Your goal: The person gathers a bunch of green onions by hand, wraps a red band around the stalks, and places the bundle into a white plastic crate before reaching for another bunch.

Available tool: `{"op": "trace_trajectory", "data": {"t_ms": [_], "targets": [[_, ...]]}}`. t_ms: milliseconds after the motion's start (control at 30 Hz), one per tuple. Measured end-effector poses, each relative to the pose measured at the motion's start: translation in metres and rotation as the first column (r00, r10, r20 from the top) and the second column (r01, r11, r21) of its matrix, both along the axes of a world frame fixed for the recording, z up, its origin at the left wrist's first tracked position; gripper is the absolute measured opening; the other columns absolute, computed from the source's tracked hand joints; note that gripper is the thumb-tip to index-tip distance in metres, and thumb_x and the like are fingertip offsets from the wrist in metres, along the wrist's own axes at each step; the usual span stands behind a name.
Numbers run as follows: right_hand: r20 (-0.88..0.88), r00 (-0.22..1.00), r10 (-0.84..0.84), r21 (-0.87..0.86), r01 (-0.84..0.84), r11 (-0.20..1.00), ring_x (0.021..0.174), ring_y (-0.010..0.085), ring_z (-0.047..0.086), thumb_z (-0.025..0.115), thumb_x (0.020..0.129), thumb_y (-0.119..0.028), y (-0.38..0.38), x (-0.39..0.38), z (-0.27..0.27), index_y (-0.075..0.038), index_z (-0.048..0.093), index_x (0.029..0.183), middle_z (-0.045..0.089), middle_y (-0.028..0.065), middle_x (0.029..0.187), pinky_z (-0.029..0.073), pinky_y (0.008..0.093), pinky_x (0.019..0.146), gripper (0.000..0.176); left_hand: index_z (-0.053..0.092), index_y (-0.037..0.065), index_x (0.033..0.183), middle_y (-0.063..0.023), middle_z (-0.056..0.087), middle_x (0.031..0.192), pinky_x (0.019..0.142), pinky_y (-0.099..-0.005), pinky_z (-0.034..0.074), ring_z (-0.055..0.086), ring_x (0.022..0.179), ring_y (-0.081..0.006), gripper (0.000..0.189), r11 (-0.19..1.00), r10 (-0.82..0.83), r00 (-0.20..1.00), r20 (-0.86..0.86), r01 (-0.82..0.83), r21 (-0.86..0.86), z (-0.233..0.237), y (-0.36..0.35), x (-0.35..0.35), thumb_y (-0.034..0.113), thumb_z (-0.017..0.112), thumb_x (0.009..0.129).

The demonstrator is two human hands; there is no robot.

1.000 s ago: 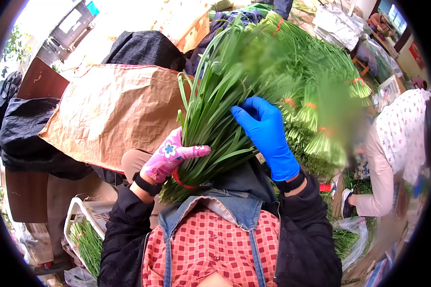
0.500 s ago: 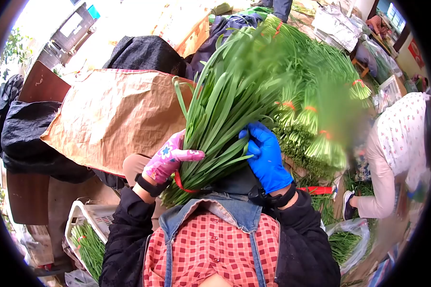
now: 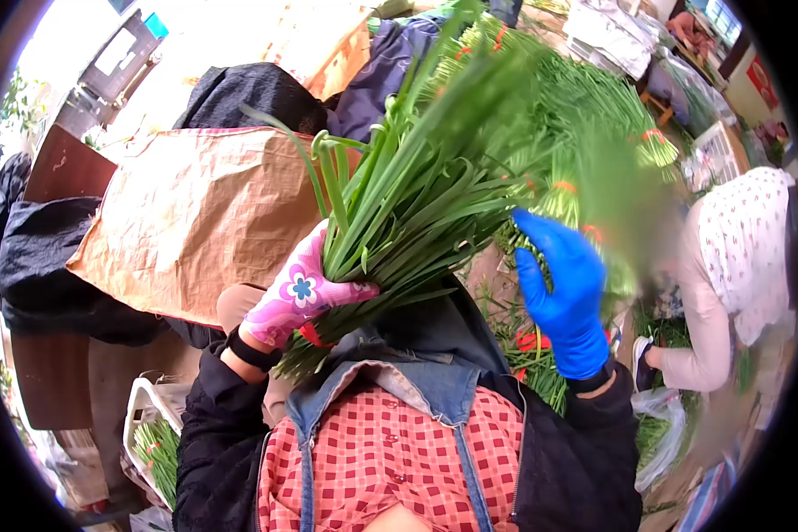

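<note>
A bunch of garlic chives (image 3: 403, 208), long flat green leaves tied low down with a red band (image 3: 310, 334), leans up and away from my lap. My left hand (image 3: 303, 288), in a pink flowered glove, is closed around its lower part just above the band. To the right of the bunch, my right hand (image 3: 563, 297) in a blue glove is raised, thumb and fingers apart, with nothing visible in it. Its fingertips are near the leaf edges but seem apart from them. The upper leaves are blurred.
Tied chive bundles (image 3: 585, 115) are heaped at the back right. A brown sack sheet (image 3: 204, 222) lies to the left, beside black cloth (image 3: 248, 99). At lower left stands a white basket (image 3: 142, 399) of chives. A co-worker in a patterned top (image 3: 745, 248) bends at the right.
My right hand has let go of the leaves and moved right, its fingers opening. The bunch has shifted slightly left in my left hand, and its leaves have spread.
</note>
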State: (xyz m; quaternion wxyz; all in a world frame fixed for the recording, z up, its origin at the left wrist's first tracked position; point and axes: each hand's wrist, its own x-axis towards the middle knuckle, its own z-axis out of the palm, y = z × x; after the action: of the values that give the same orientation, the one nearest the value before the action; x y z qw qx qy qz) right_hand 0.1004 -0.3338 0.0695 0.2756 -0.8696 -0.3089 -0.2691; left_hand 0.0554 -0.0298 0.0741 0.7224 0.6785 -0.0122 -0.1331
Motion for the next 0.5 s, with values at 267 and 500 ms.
{"op": "trace_trajectory", "data": {"t_ms": [267, 500], "targets": [[0.004, 0.992, 0.127, -0.431, -0.113, 0.895, 0.117, 0.0295, 0.055, 0.066, 0.083, -0.035, 0.039, 0.011, -0.047, -0.009, 0.067, 0.108, 0.065, 0.0098, 0.112, 0.036, 0.0455, 0.105, 0.036, 0.052, 0.002, 0.135, -0.0043, 0.063, 0.122, 0.097, -0.0292, 0.046, 0.058, 0.108, -0.0129, 0.054, 0.999, 0.035, 0.994, -0.106, -0.036, -0.003, -0.008, -0.011, -0.012, 0.007, 0.074, 0.086], [-0.401, 0.915, -0.040, -0.193, -0.041, 0.980, 0.098, 0.0324, 0.063, 0.068, 0.084, -0.026, -0.041, -0.037, -0.087, -0.010, 0.067, 0.113, 0.067, 0.0121, 0.103, 0.049, 0.0394, 0.088, 0.034, 0.044, 0.006, 0.145, -0.0206, 0.050, 0.141, 0.106, -0.0420, 0.037, 0.047, 0.131, -0.0359, 0.075, 0.590, -0.605, 0.718, 0.344, 0.113, 0.799, -0.014, -0.033, -0.025, 0.028, 0.077, 0.081]]}}
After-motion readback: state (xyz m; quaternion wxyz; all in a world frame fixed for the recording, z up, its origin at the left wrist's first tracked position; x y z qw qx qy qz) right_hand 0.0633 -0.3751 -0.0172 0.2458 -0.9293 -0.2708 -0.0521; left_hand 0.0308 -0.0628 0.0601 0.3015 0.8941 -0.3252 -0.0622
